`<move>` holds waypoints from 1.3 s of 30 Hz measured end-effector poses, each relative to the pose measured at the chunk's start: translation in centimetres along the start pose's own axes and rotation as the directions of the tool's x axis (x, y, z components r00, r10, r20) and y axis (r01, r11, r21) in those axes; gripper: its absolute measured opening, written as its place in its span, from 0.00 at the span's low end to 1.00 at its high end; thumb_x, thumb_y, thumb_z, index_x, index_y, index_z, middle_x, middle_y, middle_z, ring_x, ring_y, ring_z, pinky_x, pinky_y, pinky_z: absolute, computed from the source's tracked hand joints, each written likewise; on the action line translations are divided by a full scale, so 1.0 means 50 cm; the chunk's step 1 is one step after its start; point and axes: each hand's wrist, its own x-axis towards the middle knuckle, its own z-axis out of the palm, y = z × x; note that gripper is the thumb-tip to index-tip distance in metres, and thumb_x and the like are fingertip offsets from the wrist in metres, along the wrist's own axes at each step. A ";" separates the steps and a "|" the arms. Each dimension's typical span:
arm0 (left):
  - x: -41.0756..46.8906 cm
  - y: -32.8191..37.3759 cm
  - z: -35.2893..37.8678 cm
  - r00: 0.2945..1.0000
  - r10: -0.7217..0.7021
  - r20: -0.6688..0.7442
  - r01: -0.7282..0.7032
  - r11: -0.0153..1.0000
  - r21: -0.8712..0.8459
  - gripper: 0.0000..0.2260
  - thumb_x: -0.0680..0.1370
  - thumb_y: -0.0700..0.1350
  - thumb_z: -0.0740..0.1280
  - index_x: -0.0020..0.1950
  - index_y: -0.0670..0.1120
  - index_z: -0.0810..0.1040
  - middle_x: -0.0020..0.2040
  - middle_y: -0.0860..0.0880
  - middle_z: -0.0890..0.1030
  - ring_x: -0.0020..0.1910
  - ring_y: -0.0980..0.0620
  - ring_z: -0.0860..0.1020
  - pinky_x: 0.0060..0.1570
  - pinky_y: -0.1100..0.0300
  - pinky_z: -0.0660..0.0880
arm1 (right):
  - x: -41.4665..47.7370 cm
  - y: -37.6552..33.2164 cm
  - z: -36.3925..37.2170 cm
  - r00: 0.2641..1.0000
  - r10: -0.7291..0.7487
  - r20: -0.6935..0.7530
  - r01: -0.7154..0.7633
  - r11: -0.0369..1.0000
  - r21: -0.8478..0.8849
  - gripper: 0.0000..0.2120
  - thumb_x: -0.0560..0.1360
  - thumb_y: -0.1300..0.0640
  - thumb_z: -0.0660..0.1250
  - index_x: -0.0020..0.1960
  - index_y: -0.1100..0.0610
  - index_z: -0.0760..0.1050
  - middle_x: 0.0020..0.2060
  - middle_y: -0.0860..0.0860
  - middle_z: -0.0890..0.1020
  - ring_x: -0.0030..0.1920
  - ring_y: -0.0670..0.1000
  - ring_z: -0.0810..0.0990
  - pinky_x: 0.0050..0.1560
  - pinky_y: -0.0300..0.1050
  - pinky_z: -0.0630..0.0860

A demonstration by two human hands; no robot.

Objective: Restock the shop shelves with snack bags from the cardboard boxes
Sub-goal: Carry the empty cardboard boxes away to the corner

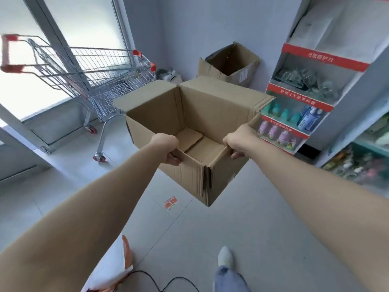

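An open brown cardboard box (pixel 210 114) hangs in the air in front of me, its inside bare but for a loose cardboard piece on the bottom. My left hand (pixel 166 147) grips the near-left rim of the box, fingers curled over the edge. My right hand (pixel 240 142) grips the near-right rim the same way. A white and orange snack bag (pixel 113 264) lies on the floor by my left arm. Shop shelves (pixel 366 157) with packaged goods stand at the right.
A second open cardboard box (pixel 231 64) leans in the far corner. A wire shopping cart (pixel 101 76) stands at the left by the glass door. A red display stand (pixel 305 98) with bottles stands at the right. A red price tag (pixel 171 202) and a black cable (pixel 160 281) lie on the floor.
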 end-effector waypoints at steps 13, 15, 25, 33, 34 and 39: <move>0.359 0.244 0.036 0.976 -0.215 -0.030 0.216 0.976 0.030 0.12 0.78 0.34 0.55 0.42 0.30 0.76 0.30 0.36 0.80 0.19 0.45 0.77 0.35 0.55 0.80 | 0.468 -0.132 0.058 0.979 0.052 0.198 -0.031 0.994 -0.109 0.38 0.73 0.59 0.65 0.76 0.65 0.49 0.56 0.59 0.76 0.21 0.53 0.78 0.34 0.46 0.82; 0.423 0.271 0.030 0.974 -0.224 -0.021 0.225 0.974 0.014 0.11 0.78 0.33 0.55 0.48 0.30 0.76 0.40 0.34 0.82 0.30 0.41 0.81 0.41 0.53 0.80 | 0.534 -0.159 0.084 0.971 0.065 0.231 -0.033 0.990 -0.140 0.37 0.73 0.58 0.66 0.76 0.64 0.53 0.59 0.59 0.77 0.17 0.52 0.77 0.23 0.41 0.78; 0.774 0.392 0.004 0.951 -0.287 -0.112 0.297 0.951 0.085 0.16 0.76 0.33 0.53 0.32 0.36 0.74 0.19 0.41 0.75 0.25 0.44 0.77 0.47 0.51 0.81 | 0.866 -0.230 0.260 0.909 0.176 0.378 -0.128 0.981 -0.149 0.35 0.72 0.63 0.64 0.75 0.65 0.52 0.60 0.62 0.77 0.14 0.52 0.75 0.15 0.38 0.72; 1.071 0.363 0.053 0.941 -0.318 -0.118 0.324 0.945 0.038 0.13 0.79 0.35 0.54 0.37 0.38 0.73 0.21 0.41 0.77 0.22 0.46 0.77 0.41 0.53 0.81 | 1.110 -0.209 0.428 0.873 0.214 0.437 -0.120 0.965 -0.234 0.33 0.72 0.61 0.63 0.75 0.63 0.57 0.51 0.61 0.81 0.16 0.51 0.77 0.18 0.37 0.72; 1.110 0.351 0.063 0.937 -0.326 -0.122 0.332 0.943 0.034 0.14 0.79 0.35 0.52 0.37 0.37 0.73 0.25 0.39 0.78 0.24 0.45 0.77 0.43 0.53 0.81 | 1.142 -0.197 0.456 0.874 0.222 0.431 -0.123 0.961 -0.246 0.32 0.73 0.60 0.62 0.75 0.63 0.56 0.55 0.60 0.80 0.16 0.51 0.77 0.18 0.37 0.73; 1.329 0.283 0.128 0.922 -0.371 -0.108 0.369 0.929 -0.034 0.18 0.81 0.39 0.49 0.37 0.35 0.73 0.22 0.40 0.77 0.18 0.46 0.75 0.31 0.60 0.77 | 1.291 -0.131 0.592 0.877 0.253 0.408 -0.148 0.951 -0.271 0.24 0.76 0.56 0.61 0.69 0.64 0.65 0.51 0.59 0.82 0.21 0.50 0.79 0.30 0.41 0.79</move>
